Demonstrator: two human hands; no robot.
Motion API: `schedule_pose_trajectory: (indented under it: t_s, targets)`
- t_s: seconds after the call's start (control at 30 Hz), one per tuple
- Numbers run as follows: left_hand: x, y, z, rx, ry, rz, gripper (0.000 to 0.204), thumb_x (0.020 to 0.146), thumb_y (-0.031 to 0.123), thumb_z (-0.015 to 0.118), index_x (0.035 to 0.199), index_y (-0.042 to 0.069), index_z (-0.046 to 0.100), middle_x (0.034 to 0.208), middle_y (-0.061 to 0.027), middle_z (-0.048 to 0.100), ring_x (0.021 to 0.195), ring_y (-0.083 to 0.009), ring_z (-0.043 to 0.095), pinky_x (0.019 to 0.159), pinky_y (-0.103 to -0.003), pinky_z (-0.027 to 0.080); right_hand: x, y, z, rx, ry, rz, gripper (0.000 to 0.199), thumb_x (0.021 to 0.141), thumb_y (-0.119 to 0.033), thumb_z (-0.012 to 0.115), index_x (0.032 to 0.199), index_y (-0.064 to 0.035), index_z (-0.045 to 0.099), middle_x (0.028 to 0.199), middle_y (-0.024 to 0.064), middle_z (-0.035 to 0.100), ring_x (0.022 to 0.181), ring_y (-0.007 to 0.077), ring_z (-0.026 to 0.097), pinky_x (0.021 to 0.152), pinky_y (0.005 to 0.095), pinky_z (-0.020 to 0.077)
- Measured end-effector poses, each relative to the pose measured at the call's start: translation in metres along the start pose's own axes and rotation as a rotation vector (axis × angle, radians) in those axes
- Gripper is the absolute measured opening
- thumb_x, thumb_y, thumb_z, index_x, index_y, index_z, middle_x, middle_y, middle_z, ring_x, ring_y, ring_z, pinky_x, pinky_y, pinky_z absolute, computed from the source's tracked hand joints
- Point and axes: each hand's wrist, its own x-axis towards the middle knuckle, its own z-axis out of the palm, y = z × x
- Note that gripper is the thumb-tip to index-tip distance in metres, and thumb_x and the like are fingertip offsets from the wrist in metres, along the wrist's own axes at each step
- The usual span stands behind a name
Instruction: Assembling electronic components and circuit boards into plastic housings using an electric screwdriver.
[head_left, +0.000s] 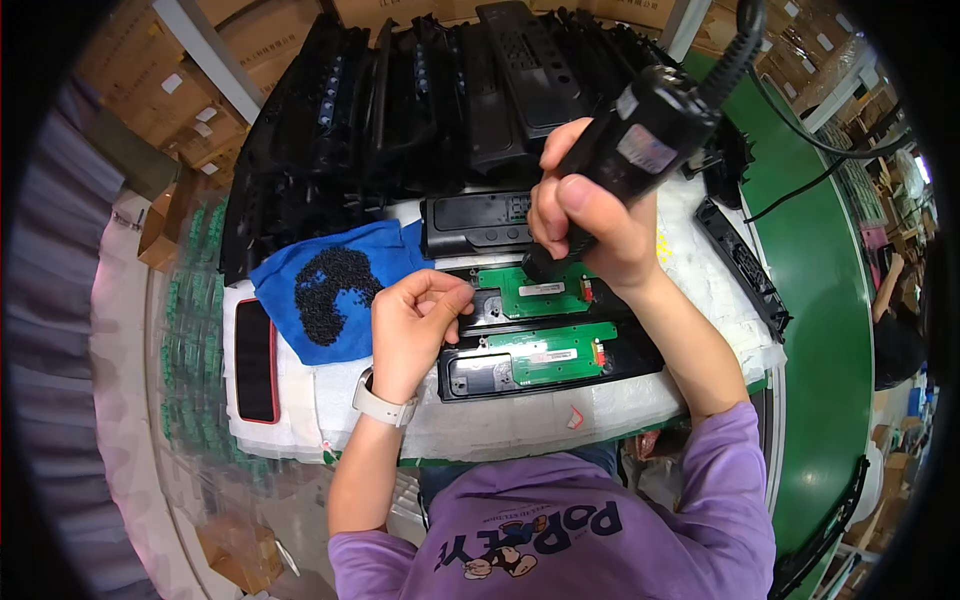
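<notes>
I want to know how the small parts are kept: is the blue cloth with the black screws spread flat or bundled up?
Spread flat: the blue cloth lies open on the white padded bench, the heap of small black screws exposed on top.

A blue cloth (330, 290) on the worktop's left carries a heap of small black screws (335, 292) (tiny, uncountable). Black plastic housings (420, 100) stack far behind; cardboard boxes (190, 90) far left.

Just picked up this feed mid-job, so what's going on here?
A person's right hand holds a black electric screwdriver tip-down over a green circuit board seated in a black plastic panel. The left hand pinches at that board's left end. A second panel lies nearer; small black screws sit on a blue cloth.
</notes>
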Motion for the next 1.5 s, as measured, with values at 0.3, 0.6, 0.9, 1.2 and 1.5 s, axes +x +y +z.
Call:
schedule_pose_trajectory:
  t_s: [0.3, 0.6, 0.9, 1.2, 1.5]
  targets:
    - [0.002, -0.004, 0.002, 0.003, -0.024, -0.026, 0.007, 0.082, 0.003, 0.062, 0.084, -0.003, 0.061, 0.068, -0.0040, 0.062, 0.049, -0.0038, 0.050, 0.045, -0.015, 0.039, 0.000, 0.008, 0.002, -0.030, 0.007, 0.032, 0.026, 0.077, -0.013, 0.060, 0.091, 0.0001, 0.043, 0.054, 0.0062, 0.047, 0.041, 0.0121, 0.043, 0.039, 0.0246, 0.0372]
    - [0.003, -0.007, 0.001, 0.016, -0.043, -0.045, 0.008, 0.084, 0.005, 0.060, 0.083, -0.004, 0.061, 0.066, -0.0039, 0.061, 0.048, -0.0043, 0.051, 0.044, -0.016, 0.039, 0.007, 0.013, 0.012, -0.170, -0.045, 0.044, 0.017, 0.074, -0.009, 0.065, 0.072, -0.0014, 0.049, 0.054, 0.0027, 0.050, 0.041, 0.0086, 0.047, 0.038, 0.0210, 0.0362]
    - [0.001, -0.004, 0.002, 0.124, -0.077, -0.042, 0.007, 0.081, 0.002, 0.061, 0.081, -0.005, 0.062, 0.065, -0.0037, 0.061, 0.048, -0.0050, 0.051, 0.045, -0.018, 0.041, -0.001, 0.013, 0.015, -0.172, -0.050, 0.010, 0.016, 0.074, -0.006, 0.063, 0.081, -0.0004, 0.050, 0.059, 0.0025, 0.051, 0.043, 0.0082, 0.048, 0.040, 0.0209, 0.0377]
    - [-0.006, 0.002, 0.009, -0.073, -0.051, 0.007, 0.007, 0.083, 0.002, 0.060, 0.086, -0.004, 0.061, 0.070, -0.0056, 0.063, 0.052, -0.0058, 0.054, 0.049, -0.017, 0.043, 0.002, -0.002, -0.010, 0.251, -0.129, -0.059, 0.037, 0.084, -0.034, 0.054, 0.101, -0.0041, 0.042, 0.054, 0.0026, 0.044, 0.039, 0.0123, 0.041, 0.046, 0.0276, 0.0391]
    - [-0.005, -0.002, 0.008, -0.210, -0.105, 0.024, 0.007, 0.082, 0.001, 0.060, 0.088, -0.004, 0.061, 0.073, -0.0089, 0.064, 0.054, -0.0072, 0.056, 0.050, -0.017, 0.044, -0.001, -0.004, -0.009, 0.442, -0.020, -0.208, 0.038, 0.089, -0.043, 0.043, 0.103, -0.0076, 0.044, 0.059, 0.0017, 0.046, 0.042, 0.0115, 0.042, 0.053, 0.0308, 0.0409]
